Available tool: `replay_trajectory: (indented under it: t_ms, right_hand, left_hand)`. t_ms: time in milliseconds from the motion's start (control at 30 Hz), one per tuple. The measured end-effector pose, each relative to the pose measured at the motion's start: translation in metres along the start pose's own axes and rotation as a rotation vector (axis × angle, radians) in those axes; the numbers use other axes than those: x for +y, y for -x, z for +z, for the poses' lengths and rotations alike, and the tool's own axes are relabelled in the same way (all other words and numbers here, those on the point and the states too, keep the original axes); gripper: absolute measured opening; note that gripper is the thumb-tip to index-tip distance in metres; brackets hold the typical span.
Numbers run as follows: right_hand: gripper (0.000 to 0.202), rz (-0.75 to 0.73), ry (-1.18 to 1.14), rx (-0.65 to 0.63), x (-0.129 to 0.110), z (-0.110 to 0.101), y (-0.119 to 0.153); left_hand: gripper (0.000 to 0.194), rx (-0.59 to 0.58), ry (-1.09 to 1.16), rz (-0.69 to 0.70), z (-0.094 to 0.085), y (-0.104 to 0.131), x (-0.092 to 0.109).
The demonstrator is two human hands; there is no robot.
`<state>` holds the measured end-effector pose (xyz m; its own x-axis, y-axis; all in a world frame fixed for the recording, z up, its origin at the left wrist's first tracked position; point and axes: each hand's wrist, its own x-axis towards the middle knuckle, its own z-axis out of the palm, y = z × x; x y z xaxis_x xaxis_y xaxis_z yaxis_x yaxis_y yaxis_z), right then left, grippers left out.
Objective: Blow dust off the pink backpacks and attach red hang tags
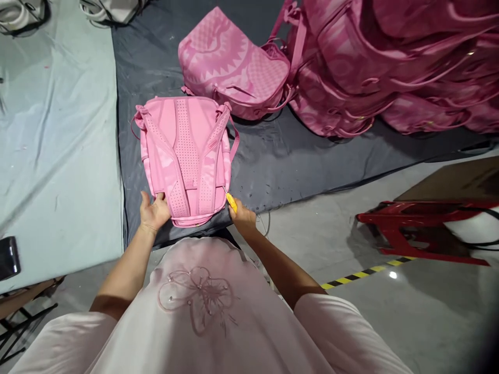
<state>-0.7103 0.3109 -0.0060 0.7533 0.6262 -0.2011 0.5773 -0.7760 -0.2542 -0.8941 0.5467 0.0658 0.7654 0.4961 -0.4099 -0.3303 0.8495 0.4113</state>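
Observation:
A pink backpack (188, 150) lies with its straps and perforated back panel up, near the front edge of the dark-covered table. At its lower left corner is my left hand (155, 212), palm up, thumb apart, with the fingertips partly hidden at the bag's edge. My right hand (244, 217) is closed around a small yellow-handled tool (231, 202) at the lower right corner. The tool's thin metal tip touches or nearly touches the bag's side edge.
Another pink backpack (234, 67) lies just behind, beside a large pile of pink bags (351, 67) at the right. A pale cloth (58, 145) covers the left side, with a black phone-like object (9, 257). A red stool (401, 223) stands at the right.

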Motion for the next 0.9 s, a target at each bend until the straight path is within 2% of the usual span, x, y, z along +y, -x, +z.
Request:
replay_trajectory:
  t_ms: [100, 200, 267, 333, 500, 567, 633, 733, 800, 900]
  right_hand:
    - [0.046, 0.042, -0.031, -0.057, 0.001, 0.0, -0.007]
    - [0.045, 0.077, -0.159, -0.052, 0.002, -0.005, -0.006]
    - [0.044, 0.102, -0.362, -0.056, 0.003, -0.009, -0.003]
    - [0.042, 0.118, -0.621, -0.113, 0.004, -0.014, 0.001]
    - [0.046, 0.171, -1.178, -0.431, 0.004, -0.021, 0.015]
    - [0.048, 0.2, -1.288, -0.454, 0.004, -0.022, 0.024]
    - [0.05, 0.208, -1.181, -0.335, 0.005, -0.022, 0.033]
    - [0.05, 0.205, -0.855, -0.156, 0.006, -0.022, 0.044]
    - [0.049, 0.186, -0.662, -0.105, 0.006, -0.024, 0.047]
    - [0.049, 0.184, -0.485, -0.114, 0.003, -0.027, 0.045]
  left_hand:
    - [0.07, -0.03, -0.066, -0.021, 0.0, -0.008, -0.002]
    - [0.059, -0.039, -0.134, 0.038, 0.001, -0.01, -0.004]
    - [0.054, -0.026, -0.163, 0.072, 0.002, -0.011, -0.004]
    - [0.054, -0.022, -0.158, 0.072, 0.001, -0.011, -0.003]
    - [0.069, -0.059, -0.085, -0.025, -0.007, -0.007, 0.004]
    - [0.072, -0.069, -0.073, -0.053, -0.009, -0.005, 0.007]
    - [0.072, -0.08, -0.066, -0.074, -0.01, -0.003, 0.009]
    - [0.074, -0.075, -0.051, -0.08, -0.009, -0.003, 0.008]
    - [0.075, -0.071, -0.04, -0.066, -0.009, -0.004, 0.006]
    - [0.078, -0.073, -0.027, -0.05, -0.009, -0.007, 0.001]
